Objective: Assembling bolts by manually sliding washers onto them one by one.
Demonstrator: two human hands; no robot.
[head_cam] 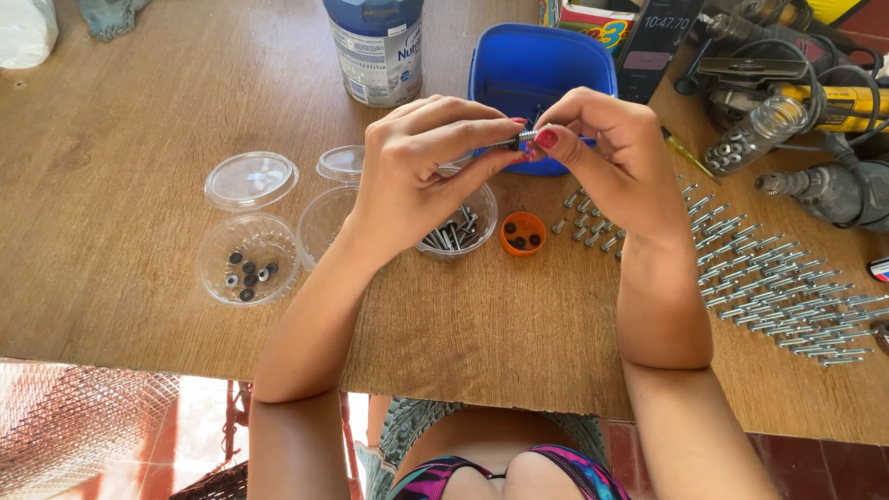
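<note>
My left hand [417, 162] and my right hand [607, 153] meet above the wooden table [120, 231], both pinching one small metal screw [524, 138] between their fingertips. Below them stands a clear plastic cup of screws [458, 236] and a small orange cap [523, 232] holding dark washers. To the left, another clear cup [247, 259] holds several small washers. Rows of assembled screws [778, 287] lie on the table to the right of my right forearm.
A blue plastic tub [542, 65] sits behind my hands, a tall can [375, 46] to its left. Two clear lids [251, 180] and an empty cup [324, 222] lie at left. Power tools [824, 185], cables and a glass jar [755, 134] crowd the far right.
</note>
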